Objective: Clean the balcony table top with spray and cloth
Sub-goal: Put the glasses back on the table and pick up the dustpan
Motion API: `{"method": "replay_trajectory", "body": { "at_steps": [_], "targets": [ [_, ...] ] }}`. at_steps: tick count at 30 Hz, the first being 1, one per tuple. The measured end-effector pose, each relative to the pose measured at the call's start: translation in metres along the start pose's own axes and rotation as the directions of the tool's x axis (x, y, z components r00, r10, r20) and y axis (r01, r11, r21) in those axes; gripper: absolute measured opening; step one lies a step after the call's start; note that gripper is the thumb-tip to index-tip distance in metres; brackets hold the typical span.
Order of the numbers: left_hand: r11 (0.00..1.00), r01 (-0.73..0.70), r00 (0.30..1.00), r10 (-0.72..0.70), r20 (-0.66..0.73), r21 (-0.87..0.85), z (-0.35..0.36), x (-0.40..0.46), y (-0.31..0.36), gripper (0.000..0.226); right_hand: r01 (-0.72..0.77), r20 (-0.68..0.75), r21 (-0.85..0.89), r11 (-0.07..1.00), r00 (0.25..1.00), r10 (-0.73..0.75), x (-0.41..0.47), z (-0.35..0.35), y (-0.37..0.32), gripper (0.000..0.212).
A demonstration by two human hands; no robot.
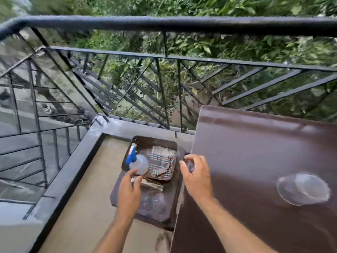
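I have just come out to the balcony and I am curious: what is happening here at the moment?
A person is getting ready to clean the brown table. The left hand reaches for the spray bottle, which lies in a dark tray beside a striped cloth on a low stool. The right hand hovers, holding nothing, at the table's edge. A clear lid or dish rests on the table top. No wiping is visible yet.

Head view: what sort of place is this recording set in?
An outdoor balcony, likely an upper floor. A black metal railing runs round the edge, with dense green foliage beyond and below it, and a brown table stands against the rail beside a raised ledge.
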State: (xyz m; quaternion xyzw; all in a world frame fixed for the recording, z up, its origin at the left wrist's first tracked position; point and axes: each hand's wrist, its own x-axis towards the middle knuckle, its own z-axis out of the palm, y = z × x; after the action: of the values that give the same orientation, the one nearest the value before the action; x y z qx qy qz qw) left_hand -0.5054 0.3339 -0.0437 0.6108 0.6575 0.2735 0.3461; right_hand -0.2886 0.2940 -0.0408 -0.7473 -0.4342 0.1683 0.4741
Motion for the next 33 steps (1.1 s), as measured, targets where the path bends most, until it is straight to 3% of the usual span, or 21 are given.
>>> {"method": "replay_trajectory", "body": {
  "at_steps": [5,10,13,17,21,24,29,33],
  "targets": [
    [0.998,0.061,0.998,-0.061,0.02,-0.002,-0.015,0.022,-0.044,0.024,-0.193,0.011,0.021,0.981,0.981,0.193,-0.014,0.063,-0.006,0.025],
    [0.996,0.089,0.993,-0.089,0.079,0.011,-0.018,0.042,-0.076,0.032,-0.43,-0.002,0.002,0.903,0.903,0.43,-0.018,0.095,-0.006,0.039],
    [0.995,0.099,0.988,-0.098,0.119,0.0,-0.015,0.054,-0.09,0.029,-0.512,-0.078,-0.034,0.858,0.858,0.508,-0.028,0.111,-0.004,0.036],
    [0.995,0.063,0.982,-0.076,0.17,0.082,-0.009,0.064,-0.108,0.028,-0.665,-0.173,0.019,0.747,0.734,0.657,-0.051,0.137,0.008,0.033],
    [0.979,-0.077,0.95,0.014,0.313,0.189,-0.005,0.074,-0.126,0.029,-0.796,-0.077,-0.045,0.604,0.605,0.792,-0.069,0.159,0.031,0.036],
    [0.967,-0.098,0.936,0.01,0.352,0.234,-0.003,0.082,-0.131,0.033,-0.796,0.006,-0.164,0.583,0.59,0.808,-0.069,0.174,0.045,0.045],
    [0.958,-0.019,0.902,-0.106,0.418,0.284,0.006,0.093,-0.127,0.036,-0.741,0.085,-0.31,0.596,0.603,0.793,-0.066,0.198,0.051,0.044],
    [0.949,0.02,0.9,-0.155,0.408,0.315,0.016,0.097,-0.138,0.029,-0.573,0.176,-0.471,0.67,0.683,0.709,-0.072,0.2,0.051,0.049]
  ]
}}
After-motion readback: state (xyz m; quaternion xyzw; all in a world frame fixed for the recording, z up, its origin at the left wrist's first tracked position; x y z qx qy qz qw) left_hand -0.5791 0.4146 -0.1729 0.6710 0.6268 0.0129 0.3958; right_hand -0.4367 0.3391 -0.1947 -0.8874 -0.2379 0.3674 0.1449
